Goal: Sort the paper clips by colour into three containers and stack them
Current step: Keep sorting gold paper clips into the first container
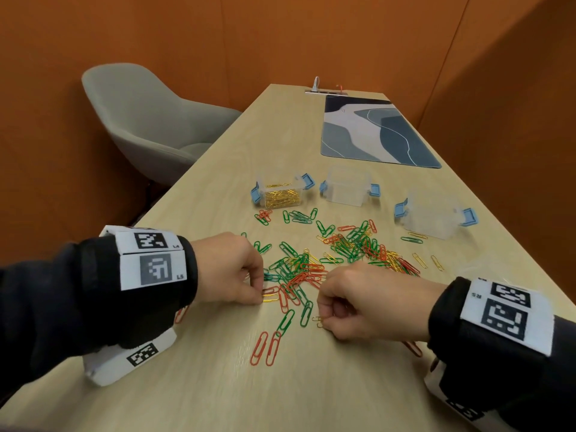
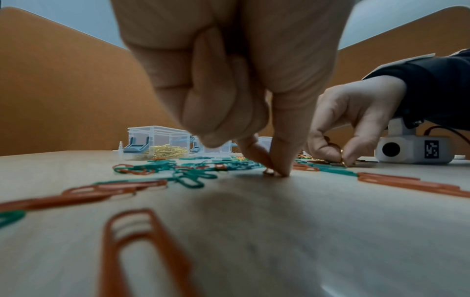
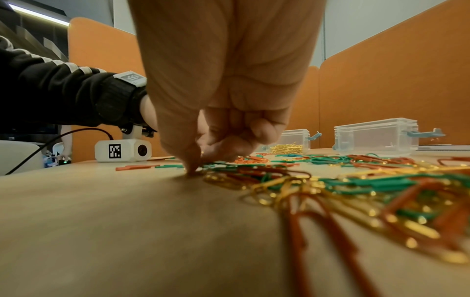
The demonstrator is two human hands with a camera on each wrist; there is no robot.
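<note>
Red, green and yellow paper clips lie mixed in a pile on the wooden table. Behind the pile stand three clear containers with blue latches. The left container holds yellow clips; the middle container and the right container look empty. My left hand pinches a yellow clip flat on the table at the pile's near left edge; in the left wrist view the fingertips press down on it. My right hand, at the pile's near edge, pinches small yellow clips.
Two red clips and a green clip lie apart near the front. A blue patterned desk mat covers the far right of the table. A grey chair stands at the left. Orange partition walls enclose the table.
</note>
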